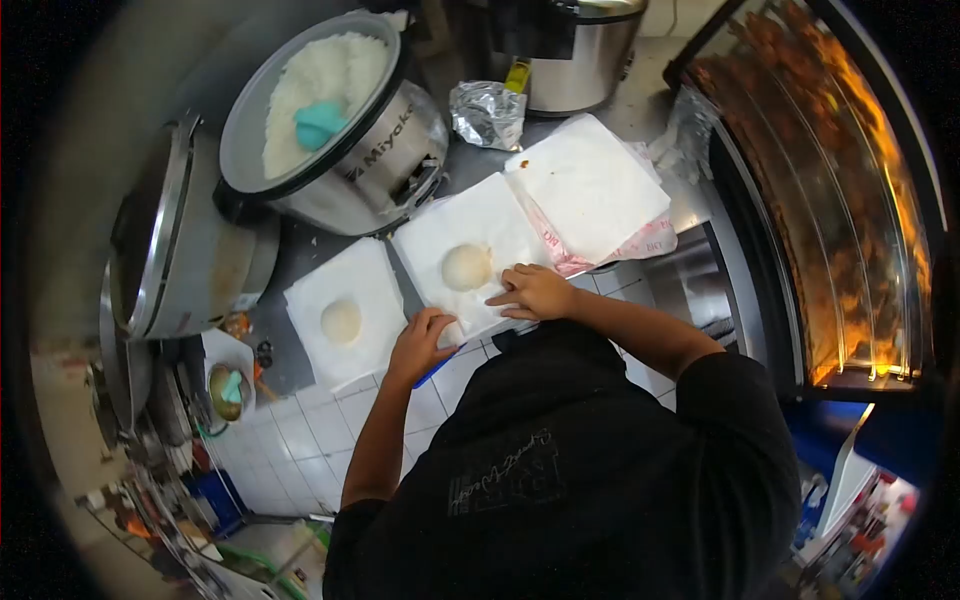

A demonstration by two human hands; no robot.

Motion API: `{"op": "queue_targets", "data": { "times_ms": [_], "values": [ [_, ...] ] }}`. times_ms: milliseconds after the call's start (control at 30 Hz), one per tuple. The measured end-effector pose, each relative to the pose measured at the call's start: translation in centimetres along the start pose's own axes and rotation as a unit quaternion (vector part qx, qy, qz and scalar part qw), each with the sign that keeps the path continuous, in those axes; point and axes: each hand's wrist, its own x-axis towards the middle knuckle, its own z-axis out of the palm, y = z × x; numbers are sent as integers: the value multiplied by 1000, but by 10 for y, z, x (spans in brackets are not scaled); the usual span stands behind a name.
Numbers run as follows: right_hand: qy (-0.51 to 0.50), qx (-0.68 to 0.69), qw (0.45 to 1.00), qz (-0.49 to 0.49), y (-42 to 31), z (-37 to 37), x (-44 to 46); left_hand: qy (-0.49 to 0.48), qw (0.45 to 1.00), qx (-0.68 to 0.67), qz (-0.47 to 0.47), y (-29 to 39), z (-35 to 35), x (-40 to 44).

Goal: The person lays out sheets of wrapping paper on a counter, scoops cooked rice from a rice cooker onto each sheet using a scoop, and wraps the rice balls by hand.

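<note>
Both your hands are at the middle one of three square white paper stacks, laid side by side on the grey metal counter [285,362]. Two pale, rounded rice mounds sit on the paper: one [467,267] on the middle stack [475,212], just beside your right fingers, and one [341,321] on the left stack [372,278]; the right stack [600,180] carries a few small brown specks. Your left hand [422,348] has its fingers loosely bent, thumb a little apart, at the near left corner; your right hand [535,292] lies with its fingers curled and partly spread over the near right edge. You touch paper with both, but I cannot tell whether either pinches it. Beyond stands one open silver rice cooker [385,160] holding white rice [335,65] and one turquoise plastic scoop [320,124], with one crumpled foil piece [488,113] near it.
</note>
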Motion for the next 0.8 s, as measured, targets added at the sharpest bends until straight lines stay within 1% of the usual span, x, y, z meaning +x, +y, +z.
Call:
{"op": "queue_targets", "data": {
  "times_ms": [67, 133, 200, 233, 267, 300, 367, 467, 567, 667, 767, 800],
  "values": [
    [-3, 4, 1000, 7, -4, 0, 1, -17, 1000, 1, 18, -2, 0, -3],
    [17, 2, 1000, 16, -6, 1, 3, -30, 999, -2, 26, -20, 9, -4],
    [37, 6, 999, 21, 0, 15, 1, -18, 996, 10, 89, -35, 10, 1],
    [28, 25, 999, 28, -4, 10, 3, -14, 994, 9, 109, -41, 14, -1],
    [25, 2, 1000, 15, 2, 19, 1, -5, 996, -18, 92, -44, 17, 2],
    [2, 16, 999, 37, -7, 8, 8, 1, 996, -45, 73, -45, 16, 2],
    [-6, 17, 997, 69, -20, 4, 12, 47, 992, -105, 56, -42, 10, 6],
    [66, -24, 996, 50, -41, -5, 24, 34, 972, -222, -73, -32, -5, 10],
    [71, -95, 991, 63, -31, 1, 24, 94, 931, -331, -124, -43, 1, 12],
    [125, -85, 986, 68, -15, 3, 27, 75, 900, -397, -161, -35, 6, 9],
    [-22, -32, 997, 63, -8, -3, 31, 96, 931, -322, -140, -8, 3, 13],
    [-20, -8, 999, 38, -8, -3, 36, 108, 932, -315, -142, -11, 9, 14]
  ]
}}
